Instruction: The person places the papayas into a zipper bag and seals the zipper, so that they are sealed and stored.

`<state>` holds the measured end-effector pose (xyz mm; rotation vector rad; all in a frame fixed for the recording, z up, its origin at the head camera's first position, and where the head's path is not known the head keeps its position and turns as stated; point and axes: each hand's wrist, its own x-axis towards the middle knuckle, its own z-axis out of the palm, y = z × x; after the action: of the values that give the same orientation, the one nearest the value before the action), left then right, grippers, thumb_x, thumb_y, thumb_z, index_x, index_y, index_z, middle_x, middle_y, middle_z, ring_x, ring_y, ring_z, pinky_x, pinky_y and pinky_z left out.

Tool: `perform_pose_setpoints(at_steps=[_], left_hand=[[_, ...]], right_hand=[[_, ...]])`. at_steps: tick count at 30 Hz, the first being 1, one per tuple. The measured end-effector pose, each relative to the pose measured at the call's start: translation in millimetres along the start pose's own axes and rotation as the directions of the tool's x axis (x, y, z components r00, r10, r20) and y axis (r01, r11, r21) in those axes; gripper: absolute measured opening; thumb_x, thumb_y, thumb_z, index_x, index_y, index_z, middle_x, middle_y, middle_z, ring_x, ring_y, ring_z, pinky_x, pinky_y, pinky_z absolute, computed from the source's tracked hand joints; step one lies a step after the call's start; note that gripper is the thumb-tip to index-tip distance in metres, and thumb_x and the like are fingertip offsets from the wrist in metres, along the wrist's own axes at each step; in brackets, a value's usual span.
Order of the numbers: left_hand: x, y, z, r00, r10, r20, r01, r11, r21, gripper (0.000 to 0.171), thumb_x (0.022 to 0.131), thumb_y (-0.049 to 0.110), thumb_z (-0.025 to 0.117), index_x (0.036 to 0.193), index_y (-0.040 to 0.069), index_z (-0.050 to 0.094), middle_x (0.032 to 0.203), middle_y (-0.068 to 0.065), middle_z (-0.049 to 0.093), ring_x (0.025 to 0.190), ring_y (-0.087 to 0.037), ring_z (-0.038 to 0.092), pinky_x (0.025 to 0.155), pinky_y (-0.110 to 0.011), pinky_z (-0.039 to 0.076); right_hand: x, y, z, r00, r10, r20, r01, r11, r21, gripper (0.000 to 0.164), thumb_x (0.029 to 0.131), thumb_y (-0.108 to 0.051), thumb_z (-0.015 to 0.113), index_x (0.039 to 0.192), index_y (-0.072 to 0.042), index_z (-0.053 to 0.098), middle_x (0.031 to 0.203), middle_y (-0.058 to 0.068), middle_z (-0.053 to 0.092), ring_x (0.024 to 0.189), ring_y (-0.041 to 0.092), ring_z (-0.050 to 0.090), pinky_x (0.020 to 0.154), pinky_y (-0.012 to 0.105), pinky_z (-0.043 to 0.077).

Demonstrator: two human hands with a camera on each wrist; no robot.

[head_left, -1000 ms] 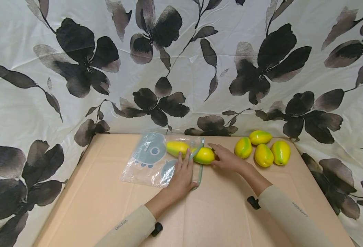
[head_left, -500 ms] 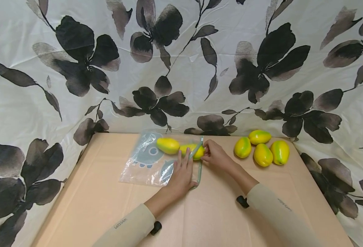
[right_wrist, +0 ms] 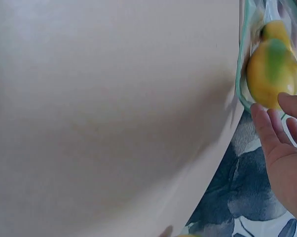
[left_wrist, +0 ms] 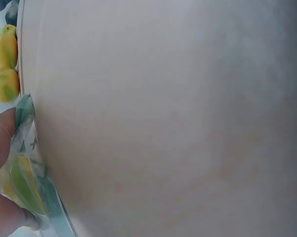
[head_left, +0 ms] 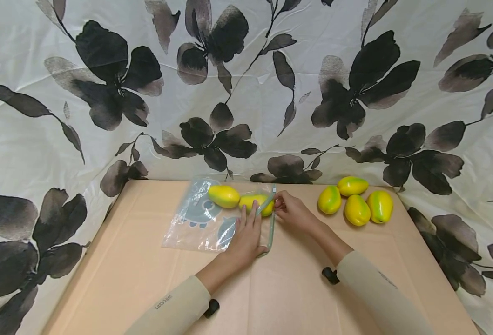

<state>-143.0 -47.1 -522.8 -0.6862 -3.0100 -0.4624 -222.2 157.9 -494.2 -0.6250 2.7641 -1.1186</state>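
A clear zip bag (head_left: 179,237) with a blue-grey cartoon print lies flat at the back of the board, its green-edged mouth facing right. Inside are two yellow-green mangoes in a row, the deeper mango (head_left: 223,197) and the nearer mango (right_wrist: 273,74) by the mouth. My left hand (head_left: 245,237) lies on the bag beside the mouth, fingers extended and pressing it, thumb at the green edge. At the opening is my right hand (head_left: 290,209), its thumb touching the nearer mango's end and its loosely extended fingers (right_wrist: 267,128) at the bag's rim.
Several loose mangoes sit together at the back right, among them one mango (head_left: 357,210). The tan board (head_left: 296,288) ends at the back against a white cloth (head_left: 271,102) with dark flowers.
Both mangoes have slid left, deeper into the bag, as my right hand followed to its mouth. My left hand has stayed in place on the bag.
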Motion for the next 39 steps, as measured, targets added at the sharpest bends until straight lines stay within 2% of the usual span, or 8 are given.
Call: perform_pose_setpoints(at_steps=[6, 11, 15, 19, 24, 28, 33, 39], left_hand=[[0.2, -0.2, -0.7, 1.000, -0.013, 0.011, 0.013, 0.999, -0.031, 0.120, 0.078, 0.048, 0.087, 0.162, -0.004, 0.020, 0.174, -0.018, -0.007, 0.157, -0.050, 0.004, 0.119, -0.068, 0.029], [0.0, -0.1, -2.1, 1.000, -0.013, 0.011, 0.013, 0.999, -0.038, 0.118, 0.077, 0.048, 0.088, 0.161, -0.004, 0.022, 0.174, -0.018, -0.006, 0.157, -0.050, 0.005, 0.119, -0.068, 0.029], [-0.2, -0.1, -3.5, 1.000, -0.015, 0.017, 0.016, 0.999, -0.042, 0.115, 0.078, 0.047, 0.087, 0.160, -0.004, 0.026, 0.173, -0.018, -0.008, 0.157, -0.050, 0.005, 0.118, -0.068, 0.029], [-0.4, -0.1, -4.2, 1.000, -0.013, 0.020, 0.014, 0.999, -0.046, 0.113, 0.078, 0.047, 0.087, 0.160, -0.004, 0.027, 0.173, -0.018, -0.008, 0.157, -0.051, 0.005, 0.118, -0.068, 0.029], [-0.2, 0.3, -4.0, 1.000, -0.011, 0.021, 0.012, 0.999, -0.051, 0.114, 0.078, 0.046, 0.087, 0.160, -0.004, 0.025, 0.173, -0.018, -0.009, 0.157, -0.050, 0.004, 0.119, -0.068, 0.028], [-0.4, 0.1, -3.5, 1.000, -0.006, 0.016, 0.007, 0.999, -0.052, 0.116, 0.078, 0.046, 0.087, 0.161, -0.003, 0.023, 0.173, -0.018, -0.009, 0.157, -0.050, 0.004, 0.118, -0.068, 0.029], [0.2, -0.8, -2.3, 1.000, -0.007, 0.017, 0.008, 0.998, -0.055, 0.117, 0.078, 0.047, 0.087, 0.162, -0.003, 0.022, 0.173, -0.017, -0.010, 0.158, -0.050, 0.003, 0.118, -0.068, 0.028], [1.0, -1.4, -1.7, 1.000, -0.011, 0.025, 0.012, 0.998, -0.061, 0.118, 0.078, 0.048, 0.086, 0.162, -0.002, 0.021, 0.173, -0.016, -0.011, 0.158, -0.049, 0.002, 0.119, -0.068, 0.028]], right_hand=[[-13.6, -1.0, -16.1, 0.995, 0.100, 0.027, -0.101, 0.994, 0.044, 0.048, 0.096, -0.009, 0.072, 0.138, -0.001, 0.050, 0.120, 0.016, 0.066, 0.114, 0.030, 0.066, 0.101, 0.046, 0.056], [-29.2, 2.2, -32.9, 0.993, 0.119, 0.019, -0.120, 0.991, 0.065, 0.054, 0.097, -0.013, 0.071, 0.144, -0.001, 0.046, 0.131, 0.020, 0.062, 0.123, 0.034, 0.061, 0.108, 0.052, 0.051], [-42.0, 6.7, -46.5, 0.993, 0.115, -0.029, -0.114, 0.993, 0.033, 0.059, 0.097, -0.015, 0.072, 0.146, 0.000, 0.044, 0.139, 0.021, 0.058, 0.129, 0.037, 0.056, 0.111, 0.055, 0.047], [-51.5, 15.2, -59.1, 0.987, 0.112, -0.118, -0.117, 0.992, -0.041, 0.062, 0.096, -0.019, 0.074, 0.148, -0.001, 0.044, 0.146, 0.021, 0.053, 0.137, 0.039, 0.050, 0.114, 0.059, 0.042], [-57.2, 29.3, -74.3, 0.968, 0.115, -0.225, -0.141, 0.984, -0.104, 0.067, 0.094, -0.024, 0.077, 0.149, -0.003, 0.045, 0.150, 0.023, 0.049, 0.142, 0.042, 0.044, 0.117, 0.062, 0.035], [-58.0, 39.6, -84.4, 0.954, 0.141, -0.266, -0.179, 0.976, -0.126, 0.070, 0.093, -0.026, 0.078, 0.150, -0.001, 0.044, 0.153, 0.025, 0.044, 0.144, 0.045, 0.039, 0.118, 0.064, 0.032], [-57.6, 46.4, -91.4, 0.928, 0.246, -0.282, -0.293, 0.946, -0.140, 0.080, 0.094, -0.035, 0.076, 0.153, 0.002, 0.038, 0.156, 0.032, 0.034, 0.145, 0.051, 0.034, 0.118, 0.067, 0.030], [-53.7, 50.1, -92.2, 0.899, 0.360, -0.251, -0.404, 0.902, -0.151, 0.091, 0.095, -0.042, 0.072, 0.159, 0.005, 0.026, 0.156, 0.040, 0.025, 0.142, 0.057, 0.032, 0.116, 0.071, 0.030]])
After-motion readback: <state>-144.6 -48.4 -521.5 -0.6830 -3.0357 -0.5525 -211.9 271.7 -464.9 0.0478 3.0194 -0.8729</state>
